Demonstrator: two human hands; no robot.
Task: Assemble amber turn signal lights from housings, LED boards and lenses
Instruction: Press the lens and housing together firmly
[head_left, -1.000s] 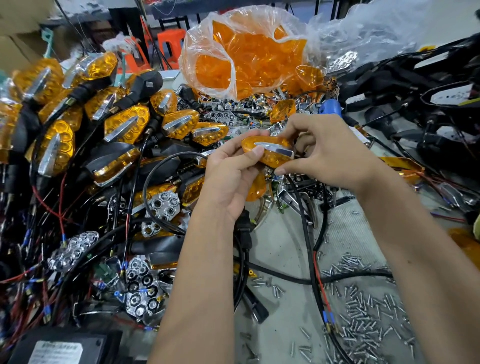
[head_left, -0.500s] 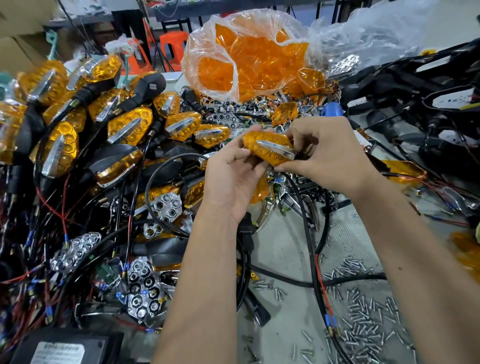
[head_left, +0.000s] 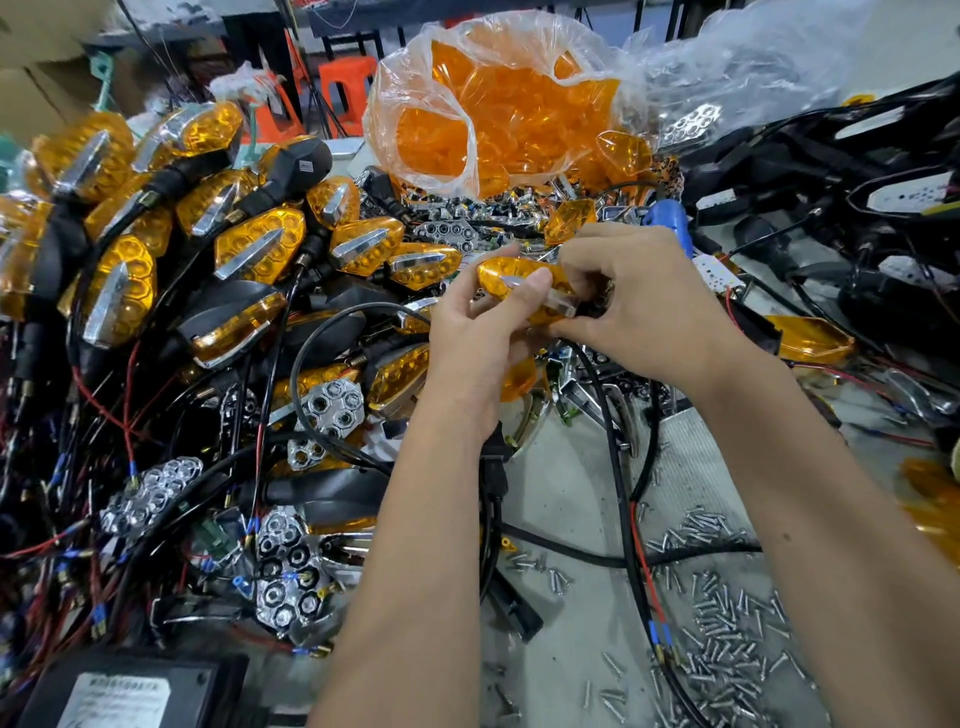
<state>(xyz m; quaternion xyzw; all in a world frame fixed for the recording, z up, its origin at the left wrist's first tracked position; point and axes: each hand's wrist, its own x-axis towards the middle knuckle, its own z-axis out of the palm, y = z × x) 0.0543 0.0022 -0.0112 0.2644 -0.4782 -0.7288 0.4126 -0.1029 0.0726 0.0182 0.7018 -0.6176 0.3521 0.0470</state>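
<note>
Head view: both hands hold one amber turn signal light (head_left: 524, 291) above the bench. Left hand (head_left: 480, 345) pinches its lens with thumb on top; right hand (head_left: 639, 306) grips its other end, fingers curled. Finished lights (head_left: 260, 249) crowd the left, loose screws (head_left: 727, 613) lie lower right; bare bench (head_left: 561, 493) shows between the forearms.
</note>
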